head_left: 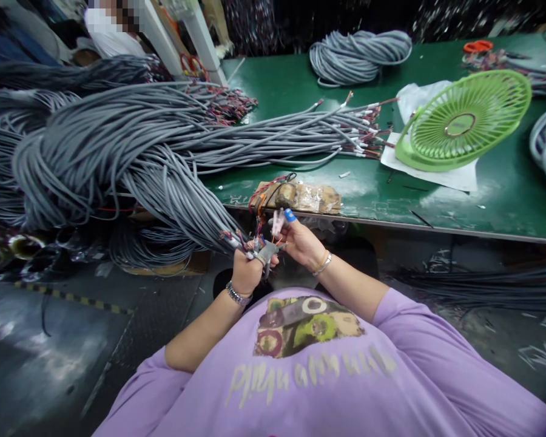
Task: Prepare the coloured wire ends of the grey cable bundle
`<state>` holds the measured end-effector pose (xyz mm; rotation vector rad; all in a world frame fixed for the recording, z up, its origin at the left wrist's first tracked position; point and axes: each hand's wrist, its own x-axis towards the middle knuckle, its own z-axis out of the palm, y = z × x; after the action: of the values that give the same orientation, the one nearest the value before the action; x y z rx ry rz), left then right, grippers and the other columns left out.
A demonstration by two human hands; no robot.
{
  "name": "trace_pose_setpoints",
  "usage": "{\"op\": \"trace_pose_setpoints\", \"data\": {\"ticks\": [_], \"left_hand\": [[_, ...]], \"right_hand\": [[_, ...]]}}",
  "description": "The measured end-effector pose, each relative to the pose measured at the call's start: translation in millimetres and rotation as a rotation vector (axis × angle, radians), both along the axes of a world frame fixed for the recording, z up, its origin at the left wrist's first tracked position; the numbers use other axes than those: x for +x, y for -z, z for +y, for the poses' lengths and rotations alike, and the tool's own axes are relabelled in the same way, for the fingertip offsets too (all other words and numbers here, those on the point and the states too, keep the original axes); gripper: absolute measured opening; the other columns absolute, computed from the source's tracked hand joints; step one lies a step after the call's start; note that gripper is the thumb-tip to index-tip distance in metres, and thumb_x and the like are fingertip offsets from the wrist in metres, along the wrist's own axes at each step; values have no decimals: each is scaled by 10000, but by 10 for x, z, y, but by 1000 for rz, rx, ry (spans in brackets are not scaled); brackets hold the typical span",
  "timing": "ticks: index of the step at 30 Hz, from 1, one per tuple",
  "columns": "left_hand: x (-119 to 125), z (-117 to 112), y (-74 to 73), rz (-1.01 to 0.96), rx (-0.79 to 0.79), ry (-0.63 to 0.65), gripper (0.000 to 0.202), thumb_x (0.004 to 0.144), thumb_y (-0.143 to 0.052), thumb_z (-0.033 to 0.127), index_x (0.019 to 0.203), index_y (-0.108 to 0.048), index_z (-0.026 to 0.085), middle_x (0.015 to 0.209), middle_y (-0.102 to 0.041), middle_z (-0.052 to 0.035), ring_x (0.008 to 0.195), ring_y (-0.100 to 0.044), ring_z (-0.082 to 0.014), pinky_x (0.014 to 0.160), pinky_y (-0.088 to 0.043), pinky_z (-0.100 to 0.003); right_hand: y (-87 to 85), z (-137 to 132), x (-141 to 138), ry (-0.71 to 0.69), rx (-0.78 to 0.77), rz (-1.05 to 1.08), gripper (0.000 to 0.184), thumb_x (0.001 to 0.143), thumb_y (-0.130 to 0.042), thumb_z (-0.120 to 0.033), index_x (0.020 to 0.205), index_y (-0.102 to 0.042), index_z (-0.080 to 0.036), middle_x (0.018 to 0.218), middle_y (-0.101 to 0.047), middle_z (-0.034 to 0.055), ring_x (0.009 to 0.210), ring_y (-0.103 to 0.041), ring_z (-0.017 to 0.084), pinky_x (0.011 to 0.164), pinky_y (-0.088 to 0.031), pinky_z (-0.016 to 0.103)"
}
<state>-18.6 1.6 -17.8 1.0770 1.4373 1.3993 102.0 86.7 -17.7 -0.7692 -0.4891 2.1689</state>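
Note:
My left hand (247, 271) is closed around a grey cable (267, 252) near its stripped end, close to my body at the table's front edge. Thin coloured wires (278, 243) fan out of that end toward my right hand (304, 244). The right fingers pinch these wires; blue tape wraps one fingertip, and a whitish-pink piece (278, 222) shows beside it. A thick bundle of grey cables (182, 188) hangs off the table, its ends just beyond my left hand. Right past my hands, a small device with a wooden-looking base (318, 199) and wires sits on the edge.
More grey cables (264, 142) with bared ends lie across the green table (373, 203). A green fan (464, 121) stands on white paper at the right. A coiled cable (359, 57) lies at the back, near orange-handled scissors (477, 46). Another person (113, 36) is at far left.

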Motion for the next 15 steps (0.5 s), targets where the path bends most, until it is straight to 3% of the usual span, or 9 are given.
{"op": "trace_pose_setpoints", "data": {"ticks": [7, 11, 15], "left_hand": [[-94, -110, 24, -7, 42, 44, 268, 783, -724, 372, 635, -678, 153, 564, -670, -23, 477, -599, -119, 465, -478, -226], [-140, -145, 59, 30, 45, 52, 260, 794, -719, 361, 638, -681, 156, 564, -667, -23, 479, -590, -116, 474, -466, -227], [-136, -138, 25, 91, 34, 92, 282, 812, -698, 352, 612, -674, 155, 558, -666, -31, 476, -587, -115, 474, -457, -222]], "right_hand": [[45, -46, 155, -211, -10, 0, 422, 803, -668, -566, 846, -662, -147, 738, -632, 18, 603, -533, 94, 563, -447, 224], [64, -158, 228, -357, 100, 2, 388, 646, -831, -420, 859, -670, -138, 767, -651, 20, 627, -551, 97, 583, -460, 227], [32, -227, 194, -319, 182, -54, 387, 569, -868, -381, 748, -618, -147, 653, -601, -17, 551, -498, 76, 537, -397, 213]]}}
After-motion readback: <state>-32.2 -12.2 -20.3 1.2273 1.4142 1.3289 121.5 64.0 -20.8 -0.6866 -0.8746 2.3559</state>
